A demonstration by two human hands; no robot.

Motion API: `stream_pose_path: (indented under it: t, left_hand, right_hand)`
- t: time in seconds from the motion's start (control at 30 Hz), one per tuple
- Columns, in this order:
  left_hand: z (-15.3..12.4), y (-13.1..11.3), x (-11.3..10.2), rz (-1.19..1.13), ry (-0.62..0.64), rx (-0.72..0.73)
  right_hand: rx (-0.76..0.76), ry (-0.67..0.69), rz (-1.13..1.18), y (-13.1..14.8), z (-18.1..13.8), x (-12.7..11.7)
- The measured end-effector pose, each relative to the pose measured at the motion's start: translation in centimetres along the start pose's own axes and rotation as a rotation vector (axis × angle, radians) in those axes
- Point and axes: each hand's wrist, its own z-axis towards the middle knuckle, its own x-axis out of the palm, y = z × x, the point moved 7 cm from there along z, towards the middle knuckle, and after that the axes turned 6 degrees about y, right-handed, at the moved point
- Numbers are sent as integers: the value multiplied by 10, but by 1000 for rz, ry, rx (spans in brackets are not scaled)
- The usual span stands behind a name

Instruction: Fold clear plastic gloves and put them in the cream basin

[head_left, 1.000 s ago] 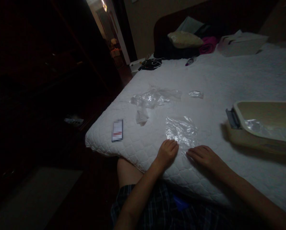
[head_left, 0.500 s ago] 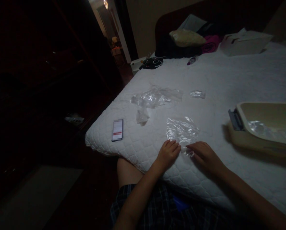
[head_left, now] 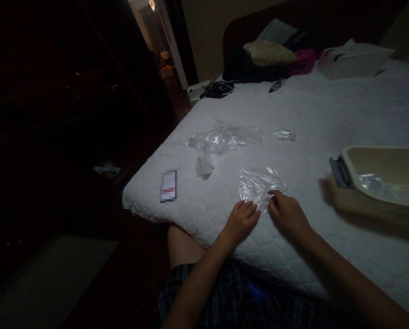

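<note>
Just below the centre of the frame, we have a clear plastic sheet spread out but not yet smooth, our left hand [head_left: 242, 217] resting on its lower edge with fingers together and gently curved, our right hand [head_left: 289, 214] half-curled over its lower right; whether either pinches the plastic sheet [head_left: 254, 182], we cannot tell. Above it, crumpled plastic [head_left: 218, 139] looks unsorted, while some film [head_left: 372, 182] already lies in the tub [head_left: 347, 167] at far right.

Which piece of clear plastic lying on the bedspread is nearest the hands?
The flattened sheet by the left hand and the right hand; the other pieces lie farther away.
</note>
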Motion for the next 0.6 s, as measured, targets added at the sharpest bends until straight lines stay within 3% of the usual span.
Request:
stream_pose_path:
  t: [0.27, 0.5, 0.6]
  left_hand:
    - [1, 0, 2, 16, 31, 3]
    - [3, 0, -2, 0, -2, -7]
    - [3, -1, -2, 4, -5, 0]
  right_hand:
    - [-153, -50, -425, 22, 3, 9]
    - [-285, 73, -349, 27, 3, 22]
    - [-312, 38, -246, 22, 3, 16]
